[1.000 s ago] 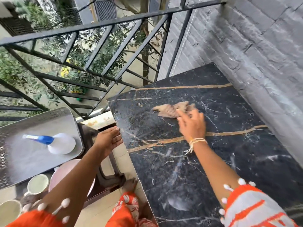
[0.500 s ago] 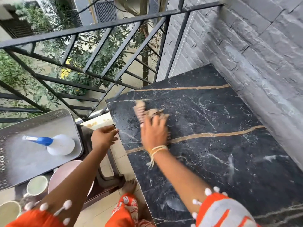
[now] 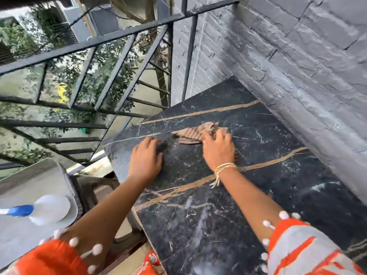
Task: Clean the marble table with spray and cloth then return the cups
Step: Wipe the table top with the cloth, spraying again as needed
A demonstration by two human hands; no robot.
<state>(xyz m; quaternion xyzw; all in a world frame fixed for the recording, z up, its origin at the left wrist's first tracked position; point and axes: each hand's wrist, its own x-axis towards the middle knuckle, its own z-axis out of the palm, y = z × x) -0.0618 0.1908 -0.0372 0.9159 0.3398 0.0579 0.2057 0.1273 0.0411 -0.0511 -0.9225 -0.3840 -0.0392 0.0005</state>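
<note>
While the right hand (image 3: 218, 150) pressed the cloth (image 3: 195, 132) flat against the table (image 3: 268, 195), fingers extended and slightly spread over its near edge, we noted the left hand (image 3: 146, 159) resting palm-down just beside it, fingers straight and close together, holding nothing. The cloth lay bunched toward the far end of the dark marble. We saw the spray bottle (image 3: 42, 210) on a grey tray (image 3: 23, 241) at left.
</note>
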